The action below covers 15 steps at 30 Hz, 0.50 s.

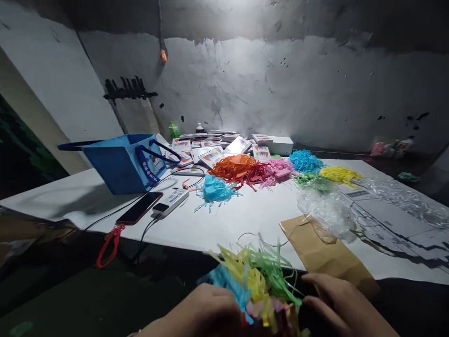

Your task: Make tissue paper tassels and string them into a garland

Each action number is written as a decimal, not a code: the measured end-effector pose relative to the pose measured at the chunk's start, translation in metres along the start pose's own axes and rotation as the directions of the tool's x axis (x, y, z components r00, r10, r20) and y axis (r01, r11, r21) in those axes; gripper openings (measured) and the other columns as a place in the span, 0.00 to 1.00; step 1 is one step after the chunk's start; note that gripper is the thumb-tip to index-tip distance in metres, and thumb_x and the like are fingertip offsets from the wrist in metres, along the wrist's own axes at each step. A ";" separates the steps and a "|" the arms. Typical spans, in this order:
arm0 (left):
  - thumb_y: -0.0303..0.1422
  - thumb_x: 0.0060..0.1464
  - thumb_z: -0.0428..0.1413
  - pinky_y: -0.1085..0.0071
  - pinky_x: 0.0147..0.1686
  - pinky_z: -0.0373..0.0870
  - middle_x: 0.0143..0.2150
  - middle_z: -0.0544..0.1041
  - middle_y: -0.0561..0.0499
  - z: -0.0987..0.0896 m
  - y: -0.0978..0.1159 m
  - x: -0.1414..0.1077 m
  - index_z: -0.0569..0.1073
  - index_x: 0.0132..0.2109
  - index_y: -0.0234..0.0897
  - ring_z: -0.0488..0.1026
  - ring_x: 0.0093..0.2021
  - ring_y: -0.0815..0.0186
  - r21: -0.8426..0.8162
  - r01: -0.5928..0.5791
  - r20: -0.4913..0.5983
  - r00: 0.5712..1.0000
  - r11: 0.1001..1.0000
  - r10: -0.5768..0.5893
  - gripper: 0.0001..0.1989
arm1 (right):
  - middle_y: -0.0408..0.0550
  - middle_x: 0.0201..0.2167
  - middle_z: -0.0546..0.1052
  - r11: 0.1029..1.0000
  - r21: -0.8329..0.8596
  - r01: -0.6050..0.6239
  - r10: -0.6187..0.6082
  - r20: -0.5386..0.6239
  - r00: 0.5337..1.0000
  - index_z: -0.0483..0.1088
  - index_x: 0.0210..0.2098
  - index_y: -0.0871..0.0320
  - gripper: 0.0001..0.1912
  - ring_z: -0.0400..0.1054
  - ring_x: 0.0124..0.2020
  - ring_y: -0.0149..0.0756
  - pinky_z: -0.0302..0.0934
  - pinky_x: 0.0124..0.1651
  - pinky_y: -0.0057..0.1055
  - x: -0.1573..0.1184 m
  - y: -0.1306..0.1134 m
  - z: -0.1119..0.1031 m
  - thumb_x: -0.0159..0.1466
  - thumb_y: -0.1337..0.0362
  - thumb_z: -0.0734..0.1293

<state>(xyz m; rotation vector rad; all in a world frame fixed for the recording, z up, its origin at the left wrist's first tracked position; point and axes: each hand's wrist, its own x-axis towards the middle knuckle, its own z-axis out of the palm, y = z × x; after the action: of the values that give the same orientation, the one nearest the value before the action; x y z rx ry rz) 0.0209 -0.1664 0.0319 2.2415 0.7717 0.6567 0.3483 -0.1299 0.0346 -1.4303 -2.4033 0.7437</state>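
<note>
A bundle of fringed paper tassels (259,285) in blue, yellow, green, pink and red is in front of me, low in the view. My left hand (206,306) is closed on its left side, the fingertips hidden behind the strips. To the right of the bundle, my right hand (345,304) has its thumb and fingers apart, close to the green strips. Under that hand's far side lies a brown paper envelope (322,248), partly over the table edge. A thin string (259,236) curves across the table just beyond the bundle.
On the white table (259,215) are piles of orange strips (231,169), a blue tassel (214,188), yellow strips (340,175) and clear plastic (326,206). A blue bag (115,166), a phone (140,208) and a power bank (171,202) are left. Printed packets (212,157) lie behind.
</note>
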 end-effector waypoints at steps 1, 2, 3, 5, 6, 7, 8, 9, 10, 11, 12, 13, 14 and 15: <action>0.46 0.66 0.44 0.73 0.23 0.57 0.27 0.74 0.48 0.013 -0.010 0.006 0.74 0.37 0.39 0.68 0.25 0.67 -0.015 -0.030 -0.004 1.000 0.999 0.029 0.20 | 0.53 0.50 0.79 0.998 -0.052 -0.045 0.042 -0.056 0.998 0.72 0.55 0.56 0.21 0.75 0.50 0.45 0.68 0.52 0.34 0.003 0.015 0.003 0.69 0.54 0.60; 0.49 0.66 0.43 0.74 0.21 0.56 0.25 0.73 0.49 0.026 -0.020 0.014 0.73 0.35 0.39 0.66 0.23 0.68 -0.035 -0.061 -0.020 0.998 0.998 0.060 0.23 | 0.56 0.52 0.78 0.990 -0.107 -0.089 0.079 -0.099 0.992 0.70 0.57 0.59 0.23 0.74 0.52 0.47 0.68 0.52 0.37 0.008 0.030 0.006 0.69 0.53 0.60; 0.51 0.65 0.43 0.74 0.20 0.55 0.24 0.71 0.50 0.039 -0.030 0.023 0.73 0.33 0.38 0.65 0.21 0.69 -0.055 -0.068 -0.041 0.997 0.996 0.065 0.25 | 0.58 0.55 0.76 0.977 -0.165 -0.132 0.114 -0.115 0.987 0.68 0.59 0.61 0.25 0.73 0.54 0.49 0.68 0.52 0.39 0.013 0.044 0.009 0.69 0.53 0.61; 0.52 0.64 0.42 0.75 0.21 0.57 0.24 0.72 0.50 0.059 -0.042 0.044 0.72 0.33 0.38 0.66 0.22 0.69 -0.077 -0.054 -0.081 0.996 0.996 0.048 0.26 | 0.61 0.58 0.73 0.933 -0.284 -0.223 0.197 -0.117 0.973 0.66 0.61 0.62 0.27 0.72 0.54 0.52 0.69 0.50 0.42 0.026 0.066 0.012 0.69 0.52 0.61; 0.51 0.64 0.43 0.75 0.23 0.59 0.25 0.74 0.50 0.065 -0.045 0.055 0.73 0.33 0.38 0.67 0.24 0.69 -0.079 -0.024 -0.091 0.996 0.997 0.017 0.25 | 0.62 0.58 0.73 0.906 -0.332 -0.263 0.239 -0.112 0.965 0.66 0.61 0.63 0.27 0.73 0.53 0.54 0.69 0.49 0.44 0.034 0.073 0.014 0.69 0.53 0.61; 0.50 0.65 0.44 0.75 0.25 0.60 0.27 0.75 0.49 0.069 -0.047 0.065 0.74 0.35 0.37 0.68 0.25 0.68 -0.079 0.013 -0.098 0.995 0.997 -0.020 0.24 | 0.63 0.57 0.73 0.881 -0.370 -0.294 0.272 -0.110 0.956 0.66 0.61 0.63 0.26 0.74 0.51 0.56 0.69 0.47 0.46 0.042 0.078 0.015 0.69 0.54 0.60; 0.47 0.65 0.45 0.76 0.27 0.61 0.28 0.77 0.48 0.069 -0.047 0.074 0.75 0.36 0.37 0.69 0.27 0.68 -0.079 0.057 -0.102 0.993 0.995 -0.065 0.22 | 0.64 0.56 0.74 0.865 -0.395 -0.311 0.291 -0.111 0.950 0.66 0.61 0.64 0.26 0.74 0.50 0.57 0.68 0.46 0.47 0.051 0.081 0.016 0.69 0.55 0.60; 0.43 0.65 0.46 0.76 0.28 0.62 0.29 0.77 0.48 0.066 -0.047 0.082 0.75 0.36 0.36 0.69 0.28 0.68 -0.079 0.101 -0.109 0.988 0.992 -0.109 0.19 | 0.65 0.54 0.75 0.858 -0.408 -0.313 0.292 -0.114 0.950 0.66 0.60 0.65 0.25 0.74 0.49 0.58 0.68 0.46 0.47 0.062 0.081 0.017 0.69 0.56 0.60; 0.40 0.64 0.47 0.76 0.28 0.62 0.30 0.78 0.49 0.061 -0.047 0.088 0.75 0.36 0.36 0.70 0.28 0.68 -0.079 0.140 -0.119 0.982 0.987 -0.148 0.17 | 0.64 0.53 0.75 0.858 -0.415 -0.303 0.279 -0.120 0.953 0.66 0.60 0.65 0.25 0.74 0.48 0.58 0.67 0.46 0.47 0.074 0.081 0.019 0.69 0.56 0.60; 0.38 0.64 0.47 0.76 0.29 0.62 0.30 0.78 0.49 0.055 -0.047 0.094 0.76 0.36 0.35 0.70 0.29 0.67 -0.078 0.175 -0.139 0.973 0.982 -0.184 0.16 | 0.64 0.52 0.76 0.860 -0.422 -0.286 0.258 -0.123 0.958 0.66 0.60 0.65 0.25 0.74 0.49 0.57 0.67 0.47 0.46 0.087 0.080 0.019 0.69 0.56 0.61; 0.37 0.63 0.48 0.76 0.30 0.63 0.30 0.79 0.49 0.048 -0.049 0.099 0.75 0.35 0.35 0.71 0.29 0.67 -0.072 0.205 -0.167 0.962 0.976 -0.215 0.15 | 0.63 0.51 0.76 0.863 -0.429 -0.268 0.237 -0.126 0.963 0.67 0.59 0.65 0.24 0.74 0.49 0.56 0.66 0.47 0.45 0.102 0.079 0.020 0.69 0.56 0.61; 0.35 0.63 0.47 0.75 0.31 0.64 0.30 0.79 0.48 0.040 -0.051 0.104 0.75 0.35 0.35 0.71 0.30 0.66 -0.061 0.235 -0.198 0.950 0.970 -0.243 0.15 | 0.62 0.50 0.77 0.864 -0.435 -0.254 0.221 -0.126 0.967 0.68 0.57 0.65 0.24 0.74 0.48 0.55 0.66 0.46 0.44 0.119 0.078 0.019 0.69 0.55 0.61; 0.35 0.63 0.47 0.74 0.32 0.64 0.31 0.79 0.48 0.031 -0.055 0.109 0.75 0.35 0.35 0.72 0.31 0.65 -0.042 0.266 -0.234 0.934 0.963 -0.269 0.14 | 0.62 0.48 0.77 0.864 -0.440 -0.245 0.210 -0.127 0.969 0.69 0.55 0.65 0.23 0.74 0.48 0.54 0.66 0.46 0.43 0.137 0.077 0.019 0.69 0.53 0.62; 0.34 0.63 0.47 0.73 0.33 0.65 0.32 0.79 0.47 0.022 -0.059 0.114 0.75 0.35 0.35 0.73 0.32 0.64 -0.017 0.299 -0.269 0.918 0.954 -0.292 0.14 | 0.61 0.48 0.78 0.863 -0.444 -0.240 0.203 -0.129 0.971 0.70 0.53 0.65 0.23 0.74 0.47 0.52 0.66 0.45 0.43 0.155 0.076 0.017 0.69 0.52 0.63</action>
<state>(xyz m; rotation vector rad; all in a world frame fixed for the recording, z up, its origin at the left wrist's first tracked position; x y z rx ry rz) 0.0944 -0.0632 0.0013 2.0190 1.2316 0.8134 0.3216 0.0301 -0.0280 -1.8973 -2.4828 0.1488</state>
